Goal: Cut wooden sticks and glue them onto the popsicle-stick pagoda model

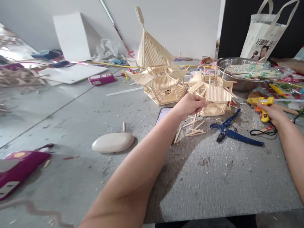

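Observation:
My left hand [191, 105] reaches across to the smaller wooden-stick model [218, 95], its fingers pinched at the lower left edge of a slatted roof panel. Whether a stick or the panel edge is between the fingertips cannot be made out. My right hand [275, 113] is closed around a yellow hot glue gun [264, 110], whose nozzle points left toward the model. Short cut sticks [196, 131] lie scattered below the left hand. A blue cutter [231, 130] rests with its handles spread, between the model and the glue gun.
Behind stands a taller stick pavilion [156, 57] with a pointed roof. A metal bowl [222, 74] holds bagged sticks. A phone [162, 114] is partly hidden by my left forearm. A pale oval object [112, 142] and purple power strips [102, 79] lie to the left.

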`<action>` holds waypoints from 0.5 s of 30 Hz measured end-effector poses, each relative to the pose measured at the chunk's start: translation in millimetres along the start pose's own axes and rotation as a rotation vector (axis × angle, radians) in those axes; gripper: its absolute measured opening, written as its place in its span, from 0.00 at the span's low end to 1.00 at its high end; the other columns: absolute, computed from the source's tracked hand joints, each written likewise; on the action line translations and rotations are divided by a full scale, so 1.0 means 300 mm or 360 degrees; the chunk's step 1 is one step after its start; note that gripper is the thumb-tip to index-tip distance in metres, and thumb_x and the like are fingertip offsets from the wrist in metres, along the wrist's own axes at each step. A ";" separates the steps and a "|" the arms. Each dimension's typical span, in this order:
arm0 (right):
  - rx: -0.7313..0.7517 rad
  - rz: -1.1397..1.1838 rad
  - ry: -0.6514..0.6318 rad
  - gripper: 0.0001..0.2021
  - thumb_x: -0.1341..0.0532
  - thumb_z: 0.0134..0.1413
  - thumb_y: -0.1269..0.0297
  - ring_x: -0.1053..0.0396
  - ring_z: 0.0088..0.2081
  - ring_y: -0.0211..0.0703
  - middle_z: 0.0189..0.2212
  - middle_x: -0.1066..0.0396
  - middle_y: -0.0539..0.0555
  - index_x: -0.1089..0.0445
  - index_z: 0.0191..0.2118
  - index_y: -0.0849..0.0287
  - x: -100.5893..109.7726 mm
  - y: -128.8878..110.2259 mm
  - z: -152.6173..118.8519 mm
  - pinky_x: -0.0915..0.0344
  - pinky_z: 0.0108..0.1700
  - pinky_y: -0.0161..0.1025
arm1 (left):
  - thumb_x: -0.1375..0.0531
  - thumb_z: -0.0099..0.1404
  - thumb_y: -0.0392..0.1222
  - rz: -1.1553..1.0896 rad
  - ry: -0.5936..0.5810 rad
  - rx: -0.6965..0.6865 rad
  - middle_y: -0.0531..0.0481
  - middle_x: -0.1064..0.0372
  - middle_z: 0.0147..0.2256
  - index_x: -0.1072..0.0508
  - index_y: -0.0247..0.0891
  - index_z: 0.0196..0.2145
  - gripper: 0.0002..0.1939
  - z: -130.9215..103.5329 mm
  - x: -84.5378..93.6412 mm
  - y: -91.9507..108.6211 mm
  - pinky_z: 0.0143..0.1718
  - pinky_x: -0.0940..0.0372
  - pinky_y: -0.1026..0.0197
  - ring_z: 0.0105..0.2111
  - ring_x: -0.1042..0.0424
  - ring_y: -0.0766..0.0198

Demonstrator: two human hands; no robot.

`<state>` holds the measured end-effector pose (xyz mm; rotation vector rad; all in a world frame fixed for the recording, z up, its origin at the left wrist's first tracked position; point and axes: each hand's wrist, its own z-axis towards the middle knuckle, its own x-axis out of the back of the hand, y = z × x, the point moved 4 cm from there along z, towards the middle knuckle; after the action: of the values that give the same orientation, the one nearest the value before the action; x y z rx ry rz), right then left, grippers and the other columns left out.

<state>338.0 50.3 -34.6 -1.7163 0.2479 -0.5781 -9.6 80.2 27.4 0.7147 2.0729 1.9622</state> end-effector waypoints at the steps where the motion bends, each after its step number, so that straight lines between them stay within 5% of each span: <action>1: 0.0001 -0.0002 0.0000 0.07 0.36 0.44 0.68 0.42 0.10 0.33 0.12 0.38 0.45 0.36 0.25 0.62 0.000 0.000 0.000 0.43 0.11 0.29 | 0.43 0.61 0.35 0.0012 -0.0008 -0.0002 0.60 0.45 0.11 0.36 0.32 0.22 0.11 0.001 0.000 0.000 0.16 0.64 0.65 0.10 0.53 0.81; 15: 0.0021 -0.0031 0.0004 0.08 0.35 0.42 0.67 0.41 0.11 0.32 0.13 0.36 0.45 0.35 0.26 0.62 0.000 -0.005 -0.005 0.42 0.11 0.29 | 0.42 0.60 0.36 -0.0066 -0.0021 0.0036 0.60 0.46 0.09 0.36 0.33 0.21 0.11 0.011 0.006 -0.003 0.14 0.64 0.66 0.08 0.52 0.81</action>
<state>336.9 49.3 -33.0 -1.7069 0.2288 -0.5951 -9.8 83.9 26.5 0.6817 2.0887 1.9099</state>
